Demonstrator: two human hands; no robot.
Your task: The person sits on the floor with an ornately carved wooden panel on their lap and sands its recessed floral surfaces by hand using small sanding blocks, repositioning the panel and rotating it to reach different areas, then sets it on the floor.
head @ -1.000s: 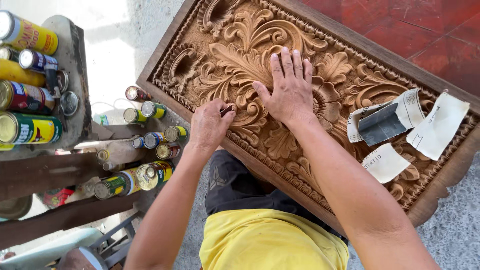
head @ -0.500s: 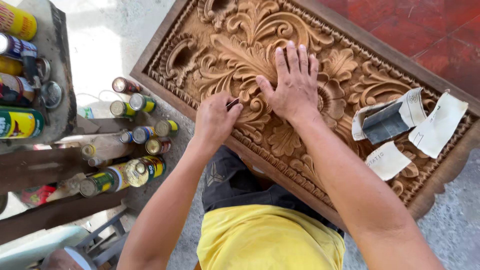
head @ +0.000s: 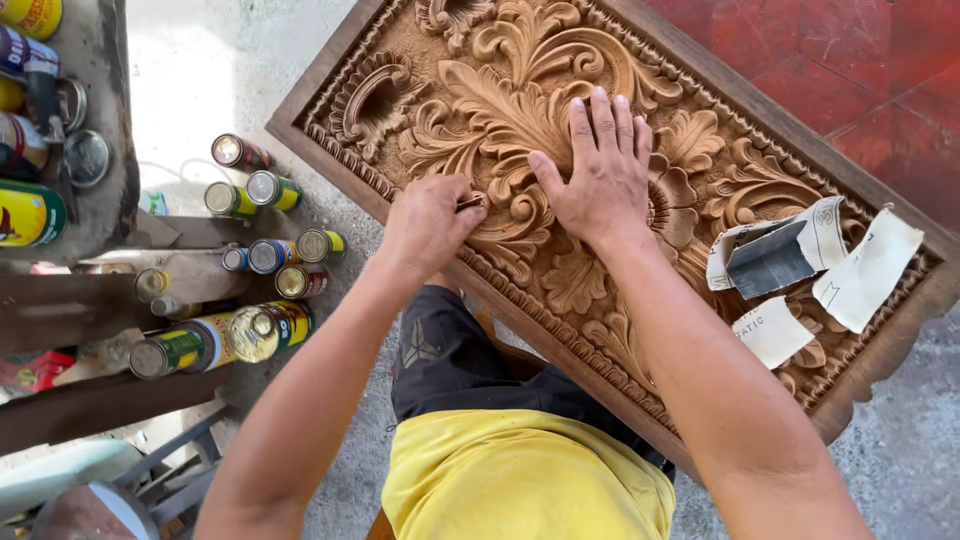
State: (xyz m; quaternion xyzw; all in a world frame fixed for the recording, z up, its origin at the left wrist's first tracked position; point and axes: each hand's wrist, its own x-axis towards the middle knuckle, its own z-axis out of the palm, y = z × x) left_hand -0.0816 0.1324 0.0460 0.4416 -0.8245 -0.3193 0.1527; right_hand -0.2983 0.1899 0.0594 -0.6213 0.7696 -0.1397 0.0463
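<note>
The large brown carved wooden panel with leaf scrolls [head: 560,90] lies tilted across the person's lap. The right hand [head: 600,170] rests flat on the panel's central carving, fingers spread slightly. The left hand [head: 428,222], just beside it near the panel's lower border, is curled, pinching a small dark piece [head: 468,203] against the carving. Folded sheets of white-backed sandpaper [head: 800,262] lie on the panel's right end.

Counts: one carved panel, two hands, four sandpaper pieces, many cans.

One carved wooden panel [head: 480,100]; two hands on it, left [head: 430,222] and right [head: 600,170]; four sandpaper pieces [head: 780,255] at its right end, one dark and folded, three pale; about nine cans [head: 272,190] on the floor; at least five more cans [head: 30,215] on the tabletop [head: 110,190], partly cut off.
</note>
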